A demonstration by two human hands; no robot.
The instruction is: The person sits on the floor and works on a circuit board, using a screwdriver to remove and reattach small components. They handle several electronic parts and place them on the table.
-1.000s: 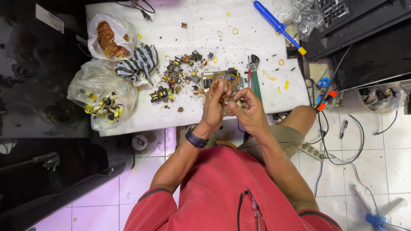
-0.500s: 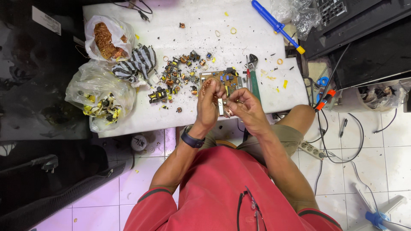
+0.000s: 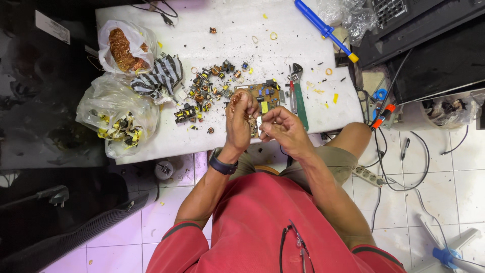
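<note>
— White tabletop [image 3: 237, 20], scuffed and sprinkled with dark crumbs and yellow scraps; is that the biggest thing in view?

— Nearly. Pale tiled floor [image 3: 444, 187] runs under it on the right, with black cables and a white power strip [image 3: 370, 176] lying there. Dark equipment cases [image 3: 429, 45] crowd the upper right corner, and the left side of the room is black and hard to read.

— What sits on the table?

— At the left edge, a clear plastic bag of yellow-and-black parts [image 3: 115, 121], and above it a smaller bag of copper wire [image 3: 124, 48]. A striped black-and-white cloth [image 3: 159, 78] lies between them and a scattered heap of small electronic components [image 3: 207, 91]. A blue-handled screwdriver [image 3: 323, 28] lies near the top right, and green-handled pliers [image 3: 299, 98] lie right of the hands.

— And the hands?

— Both are raised over the table's near edge, close together. The left hand [image 3: 240, 119] is closed around a small copper wire coil [image 3: 236, 99], gripped at the fingertips. The right hand [image 3: 280, 126] pinches something small and pale just beside it; I cannot tell what it is.

— Anything under them?

— A brown circuit board [image 3: 268, 93] lies on the table just behind the fingers, partly hidden. A black wristband [image 3: 221, 166] rings the left wrist.
</note>
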